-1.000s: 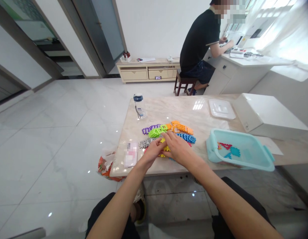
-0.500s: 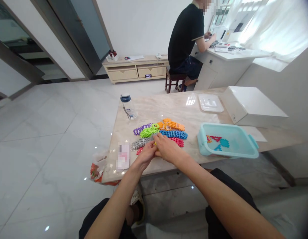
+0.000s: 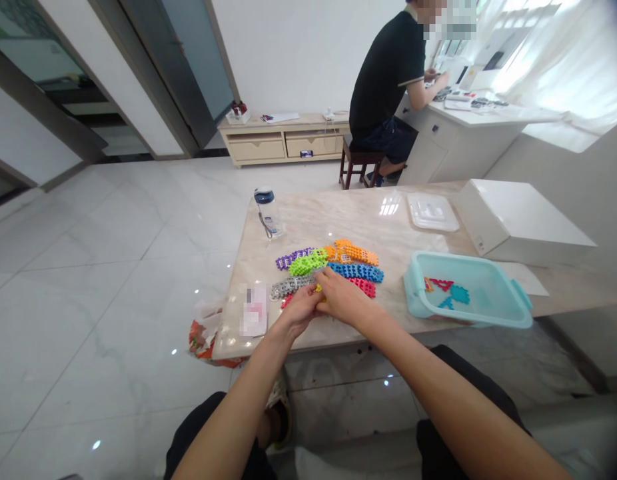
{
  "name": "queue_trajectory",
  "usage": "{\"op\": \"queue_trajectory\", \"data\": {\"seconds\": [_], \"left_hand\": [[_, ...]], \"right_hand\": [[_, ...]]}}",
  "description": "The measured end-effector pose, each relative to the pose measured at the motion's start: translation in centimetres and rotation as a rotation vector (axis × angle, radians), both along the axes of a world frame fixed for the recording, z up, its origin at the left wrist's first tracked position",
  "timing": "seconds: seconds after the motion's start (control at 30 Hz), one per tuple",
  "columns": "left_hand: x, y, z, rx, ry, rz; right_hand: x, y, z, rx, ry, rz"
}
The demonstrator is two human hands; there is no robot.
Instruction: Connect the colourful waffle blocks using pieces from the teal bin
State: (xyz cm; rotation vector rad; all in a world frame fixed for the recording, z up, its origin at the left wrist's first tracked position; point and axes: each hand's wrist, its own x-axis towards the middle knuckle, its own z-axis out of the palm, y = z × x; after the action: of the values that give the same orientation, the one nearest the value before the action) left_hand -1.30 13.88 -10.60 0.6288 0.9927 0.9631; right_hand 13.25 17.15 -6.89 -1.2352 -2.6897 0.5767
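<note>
My left hand (image 3: 297,309) and my right hand (image 3: 342,299) meet at the near edge of a marble table (image 3: 338,220), both closed on yellow toothed plastic pieces (image 3: 318,289) that they mostly hide. Just beyond the fingers lie rows of the same kind of piece: grey (image 3: 288,287), purple (image 3: 293,257), green (image 3: 308,264), orange (image 3: 356,253), blue (image 3: 357,271) and red (image 3: 362,286). Whether the yellow pieces are joined is hidden.
A teal plastic bin (image 3: 508,313) with a few pieces stands at the right, a clear lid (image 3: 431,212) and a white box (image 3: 523,223) behind it. A bottle (image 3: 267,212) stands at the far left. Another person (image 3: 393,80) sits at a desk beyond.
My hands drew slightly toward the near edge with the yellow pieces, uncovering the red row. The view shifted as my head moved.
</note>
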Motion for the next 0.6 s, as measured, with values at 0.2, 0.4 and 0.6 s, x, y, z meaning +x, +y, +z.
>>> {"op": "queue_trajectory", "data": {"seconds": [0.2, 0.4, 0.6], "left_hand": [[-0.4, 0.1, 0.2, -0.005, -0.015, 0.043], [0.2, -0.1, 1.1, 0.017, -0.087, 0.124], [0.4, 0.0, 1.3, 0.018, -0.151, 0.177]], "right_hand": [[-0.5, 0.3, -0.2, 0.034, 0.084, 0.006], [-0.8, 0.2, 0.8, 0.049, 0.106, -0.013], [-1.4, -0.3, 3.0, 0.056, 0.023, -0.082]]}}
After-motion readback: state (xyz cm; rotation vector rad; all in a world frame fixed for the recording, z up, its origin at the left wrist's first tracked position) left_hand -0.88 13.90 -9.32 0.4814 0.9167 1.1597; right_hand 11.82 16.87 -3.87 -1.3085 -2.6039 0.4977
